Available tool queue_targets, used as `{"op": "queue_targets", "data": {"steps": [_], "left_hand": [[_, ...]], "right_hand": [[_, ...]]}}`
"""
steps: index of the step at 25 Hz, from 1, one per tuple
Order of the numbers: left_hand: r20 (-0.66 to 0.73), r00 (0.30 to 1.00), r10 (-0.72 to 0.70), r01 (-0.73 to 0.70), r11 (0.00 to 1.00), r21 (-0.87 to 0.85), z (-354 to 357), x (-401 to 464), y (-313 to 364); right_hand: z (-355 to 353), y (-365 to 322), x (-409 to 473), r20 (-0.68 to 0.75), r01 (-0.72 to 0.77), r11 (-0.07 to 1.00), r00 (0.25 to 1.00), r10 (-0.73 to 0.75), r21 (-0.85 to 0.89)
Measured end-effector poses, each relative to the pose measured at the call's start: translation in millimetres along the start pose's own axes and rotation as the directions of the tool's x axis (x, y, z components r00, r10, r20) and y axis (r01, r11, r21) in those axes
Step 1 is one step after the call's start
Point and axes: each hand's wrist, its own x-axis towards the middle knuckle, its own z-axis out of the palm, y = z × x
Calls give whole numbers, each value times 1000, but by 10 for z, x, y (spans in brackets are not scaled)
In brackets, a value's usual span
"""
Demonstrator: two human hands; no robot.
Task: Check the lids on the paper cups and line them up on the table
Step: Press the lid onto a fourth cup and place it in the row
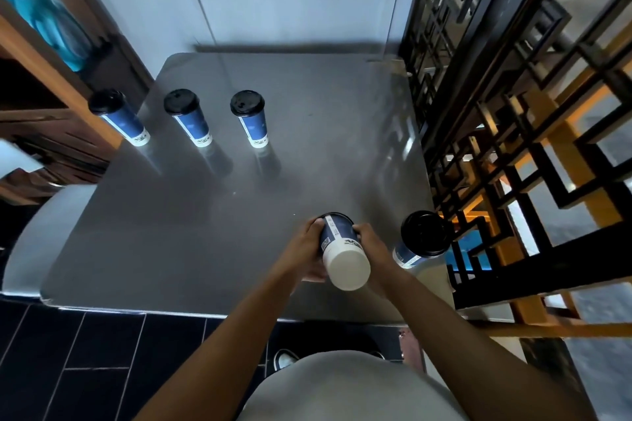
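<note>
Near table (191, 243) edge: one lidded paper cup (342, 249), inverted, gripped by my left hand (307, 249) and right hand (371, 244), presumably testing lid seal.

Three cups (186, 117) behind held cup (342, 249)

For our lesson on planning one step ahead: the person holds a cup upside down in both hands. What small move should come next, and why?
Probably turn the held cup upright and set it beside the three lidded cups standing in a row. Both the left hand and the right hand grip it with its white base toward the camera, so it cannot yet join the line. One more cup waits at the table's right edge.
</note>
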Motion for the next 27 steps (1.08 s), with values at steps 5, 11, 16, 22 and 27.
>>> {"op": "queue_targets", "data": {"steps": [5, 11, 16, 22, 27], "left_hand": [[27, 999, -34, 36, 995, -95, -53, 14, -103], [10, 999, -39, 40, 978, -204, -31, 32, -64], [75, 995, 61, -66, 996, 66, -148, -152, -57], [220, 921, 322, -372, 894, 248, -362, -88, -254], [38, 904, 427, -421, 868, 262, -317, 151, -586]], "right_hand": [[-8, 212, 185, -60, -25, 998, 998, 29, 66], [59, 223, 177, -91, 27, 998, 996, -22, 59], [9, 238, 114, -13, 154, 983, 988, -156, -102], [-212, 209, 41, 169, 516, 642, 836, -523, -567], [-339, 308, 110, 346, 590, 523, 798, -494, -615]]}}
